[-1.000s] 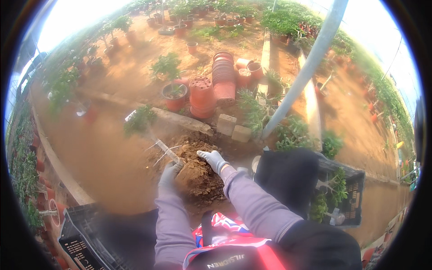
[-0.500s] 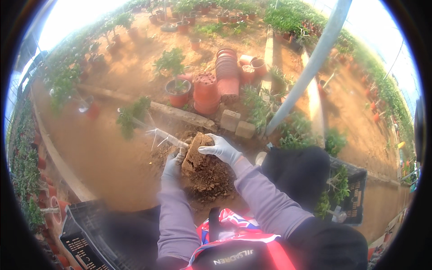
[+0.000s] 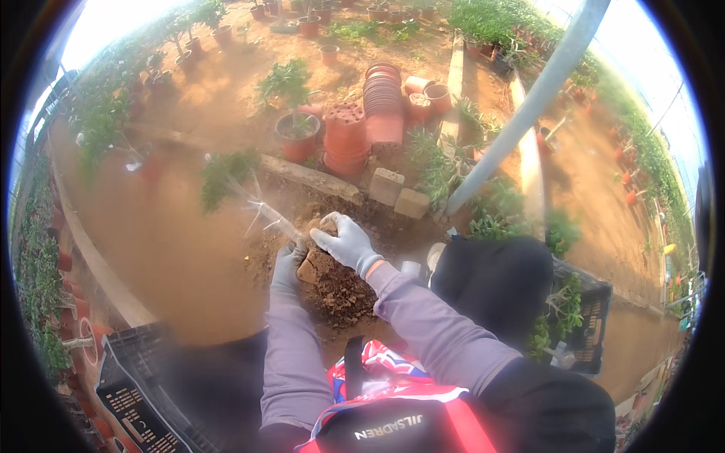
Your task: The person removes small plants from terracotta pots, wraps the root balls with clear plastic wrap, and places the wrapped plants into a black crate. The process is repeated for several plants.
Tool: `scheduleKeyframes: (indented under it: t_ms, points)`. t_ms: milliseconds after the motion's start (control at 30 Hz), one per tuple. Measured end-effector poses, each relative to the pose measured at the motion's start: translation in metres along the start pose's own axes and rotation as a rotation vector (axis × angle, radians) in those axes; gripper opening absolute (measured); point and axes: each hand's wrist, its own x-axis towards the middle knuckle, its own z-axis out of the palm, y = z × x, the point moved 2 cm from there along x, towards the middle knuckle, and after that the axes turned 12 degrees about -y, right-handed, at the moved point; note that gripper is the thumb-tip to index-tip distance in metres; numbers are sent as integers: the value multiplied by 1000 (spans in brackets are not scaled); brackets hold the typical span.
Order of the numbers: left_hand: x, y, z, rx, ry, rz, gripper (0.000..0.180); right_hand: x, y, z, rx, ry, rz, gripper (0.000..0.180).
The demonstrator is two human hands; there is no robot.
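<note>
A small potted-type plant lies tilted in my hands, out of any pot, its leafy top (image 3: 226, 180) pointing to the upper left. White ties wrap its pale stem (image 3: 278, 219). My gloved left hand (image 3: 286, 266) is closed round the stem's base, beside the brown root ball (image 3: 308, 270). From the right, my gloved right hand (image 3: 347, 240) grips the top of the root ball, fingers curled over it and hiding much of it. Crumbled dark soil (image 3: 343, 298) is heaped on the ground just below.
Nested red plastic pots (image 3: 346, 140) and a potted plant (image 3: 297, 137) stand ahead, behind a low kerb (image 3: 311, 178) and two blocks (image 3: 387, 186). A grey pole (image 3: 521, 121) slants up at right. Black crates flank me: left crate (image 3: 128, 377), right crate (image 3: 593, 325).
My right hand has slid left over the top of the root ball and now covers more of it. The root ball sits slightly lower and further left.
</note>
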Motion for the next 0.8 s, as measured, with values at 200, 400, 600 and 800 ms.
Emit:
scheduleKeyframes:
  t_ms: [200, 400, 600, 800]
  points:
    - [-3, 24, 1, 167, 13, -145, 43, 10, 43, -9, 361, 78, 208, 85]
    - [13, 38, 11, 439, 217, -66, 38, -12, 12, -10, 500, -103, -92, 78]
    - [14, 34, 11, 201, 136, -38, 37, -17, -10, 6, 404, -61, -84, 64]
    - [2, 30, 11, -41, 70, 1, 37, -22, -6, 27, -60, 221, -216, 36]
